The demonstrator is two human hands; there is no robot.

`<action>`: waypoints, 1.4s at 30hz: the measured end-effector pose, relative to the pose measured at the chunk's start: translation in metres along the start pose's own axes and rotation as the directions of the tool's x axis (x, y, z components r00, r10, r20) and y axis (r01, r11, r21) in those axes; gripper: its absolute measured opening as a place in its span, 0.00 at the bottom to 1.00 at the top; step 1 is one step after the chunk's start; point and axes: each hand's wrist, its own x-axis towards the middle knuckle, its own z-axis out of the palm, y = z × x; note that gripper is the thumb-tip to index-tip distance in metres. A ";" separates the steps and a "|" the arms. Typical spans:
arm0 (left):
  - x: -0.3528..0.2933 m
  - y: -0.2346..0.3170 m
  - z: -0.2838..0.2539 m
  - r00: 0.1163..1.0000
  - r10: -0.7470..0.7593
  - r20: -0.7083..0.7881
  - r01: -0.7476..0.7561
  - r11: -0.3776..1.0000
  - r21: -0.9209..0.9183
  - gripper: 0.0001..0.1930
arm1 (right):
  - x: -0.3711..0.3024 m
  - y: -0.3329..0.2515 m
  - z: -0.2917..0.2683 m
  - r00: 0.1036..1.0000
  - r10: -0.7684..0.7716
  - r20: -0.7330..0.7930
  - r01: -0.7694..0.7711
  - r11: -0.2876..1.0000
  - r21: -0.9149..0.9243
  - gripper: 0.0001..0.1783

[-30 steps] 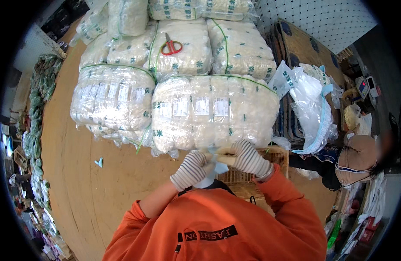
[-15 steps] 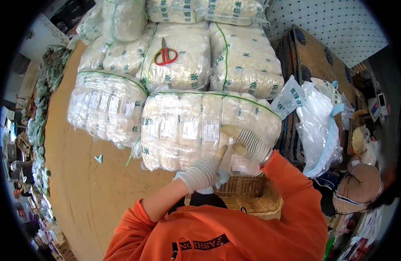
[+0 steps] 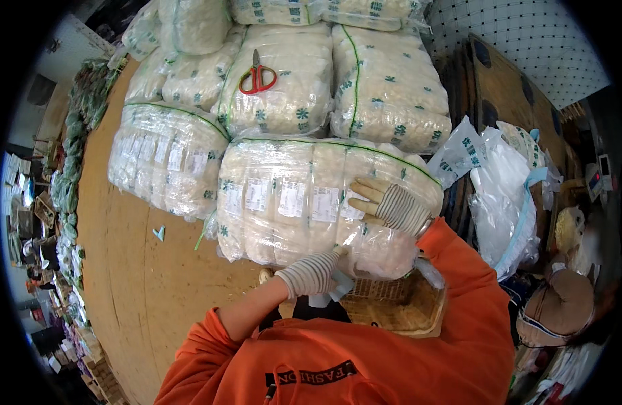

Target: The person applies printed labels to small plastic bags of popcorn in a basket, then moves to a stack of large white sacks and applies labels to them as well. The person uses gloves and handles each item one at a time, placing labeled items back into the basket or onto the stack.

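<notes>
A clear-wrapped bale of cream packs (image 3: 270, 223) lies in front of me, bound with green strap. Several white printed labels (image 3: 325, 204) run in a row across it. My right hand (image 3: 389, 204), in a striped glove with tan fingers, rests with fingers spread over the label (image 3: 352, 204) at the row's right end. My left hand (image 3: 312, 273), gloved alike, is closed by the bale's lower edge. From under it hang pale bluish-grey paper pieces (image 3: 332, 291); its grip on them is partly hidden.
Red-handled scissors (image 3: 258, 79) lie on a bale behind. More wrapped bales (image 3: 168, 162) stand left and back. A yellow plastic crate (image 3: 399, 307) sits below the near bale. White plastic bags (image 3: 501, 196) hang at right. A light-blue scrap (image 3: 159, 233) lies on the brown floor.
My right hand has flattened and spread over a label at the row's right end. My left hand has drawn slightly down and away from it, and the paper below it shows more.
</notes>
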 end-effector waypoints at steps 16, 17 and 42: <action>-0.106 -0.031 -0.034 0.831 0.014 -0.557 -0.445 0.617 -0.649 0.27 | 0.058 -0.198 0.004 0.781 0.615 0.108 -0.592 0.675 0.441 0.24; -0.116 -0.021 -0.035 0.830 0.044 -0.556 -0.473 0.585 -0.659 0.27 | 0.062 -0.202 0.013 0.735 0.667 0.121 -0.615 0.580 0.535 0.24; -0.180 -0.086 0.032 0.768 0.540 -0.345 -0.585 0.810 -0.033 0.09 | 0.099 -0.308 -0.037 0.677 0.712 0.187 -0.544 0.313 0.779 0.14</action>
